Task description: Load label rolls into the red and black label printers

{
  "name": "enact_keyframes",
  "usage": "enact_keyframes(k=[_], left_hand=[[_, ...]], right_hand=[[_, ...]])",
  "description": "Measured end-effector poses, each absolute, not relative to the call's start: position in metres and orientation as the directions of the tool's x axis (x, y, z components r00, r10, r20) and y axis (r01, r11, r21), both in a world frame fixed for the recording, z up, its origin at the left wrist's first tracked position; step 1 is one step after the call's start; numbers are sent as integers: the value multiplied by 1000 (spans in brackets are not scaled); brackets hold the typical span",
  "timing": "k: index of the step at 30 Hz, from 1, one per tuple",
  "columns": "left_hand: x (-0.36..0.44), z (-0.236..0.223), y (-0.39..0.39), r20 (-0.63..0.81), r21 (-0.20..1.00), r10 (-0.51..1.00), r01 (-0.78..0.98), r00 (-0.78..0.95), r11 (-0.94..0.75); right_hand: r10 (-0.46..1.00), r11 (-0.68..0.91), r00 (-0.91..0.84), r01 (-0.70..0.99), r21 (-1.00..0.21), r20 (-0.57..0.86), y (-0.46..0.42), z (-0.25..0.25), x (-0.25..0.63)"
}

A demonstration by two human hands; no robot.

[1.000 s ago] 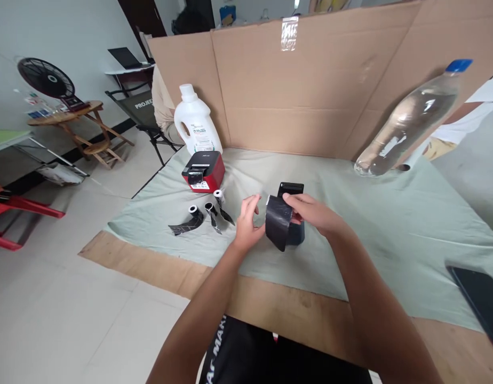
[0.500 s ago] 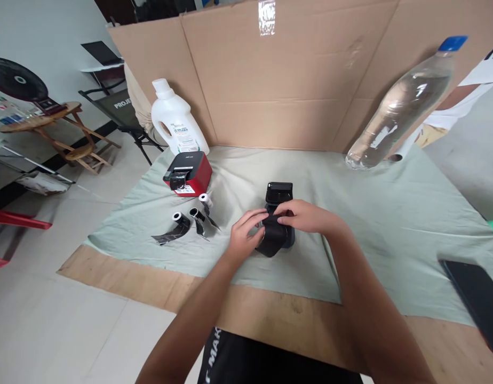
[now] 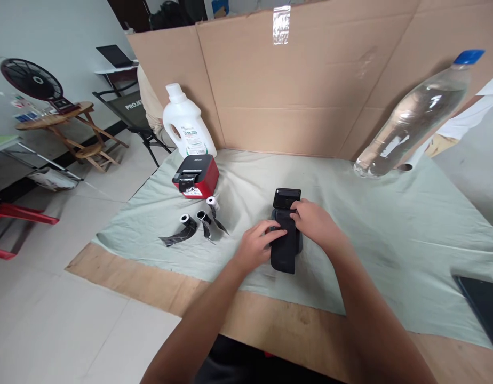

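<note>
A small black device (image 3: 300, 242) with its lid (image 3: 287, 198) raised at the far end lies on the cloth in front of me. Over it runs a wide black strip (image 3: 283, 257), its rounded near end hanging toward me. My left hand (image 3: 255, 242) is at the strip's left side, fingers reaching onto its top, thumb side partly hidden. My right hand (image 3: 313, 221) pinches at the strip's far right edge, close to the lid. Under the strip most of the device is covered.
To the left stand a red and black printer (image 3: 204, 176), several small rolls with black tails (image 3: 188, 229) and a white jug (image 3: 188, 125). A cardboard panel (image 3: 294, 80) closes the back. A large water bottle (image 3: 414, 122) leans at right; a phone (image 3: 480, 304) lies near the right edge.
The black strip now lies flatter and reaches further toward me. My fingers have shifted on it, the right hand nearer the lid. The whole view has moved slightly.
</note>
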State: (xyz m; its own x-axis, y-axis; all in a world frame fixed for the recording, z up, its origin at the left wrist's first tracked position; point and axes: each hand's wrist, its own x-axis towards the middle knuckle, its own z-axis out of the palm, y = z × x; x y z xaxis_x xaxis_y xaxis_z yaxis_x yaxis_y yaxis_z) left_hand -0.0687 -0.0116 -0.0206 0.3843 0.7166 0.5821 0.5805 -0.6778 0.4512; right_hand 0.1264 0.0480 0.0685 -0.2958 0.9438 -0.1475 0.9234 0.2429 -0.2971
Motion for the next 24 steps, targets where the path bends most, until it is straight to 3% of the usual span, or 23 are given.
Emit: enact_keyframes(k=[8,16,19,24], left_hand=[[-67,-18,-13,549,472,729,568,408,-674],[-63,-24,-12,585,466,710,553,393,-690],[-63,-24,-13,616,438,679,544,398,-716],[-62,-23,-14,646,408,642,523,414,-748]], right_hand=[[923,305,-372,865,-399,-99,60,56,136],[955,231,-273,928,-293,-114,57,44,121],[969,220,-244,912,-346,-28,58,47,124],[968,189,-86,868,-458,237,68,43,134]])
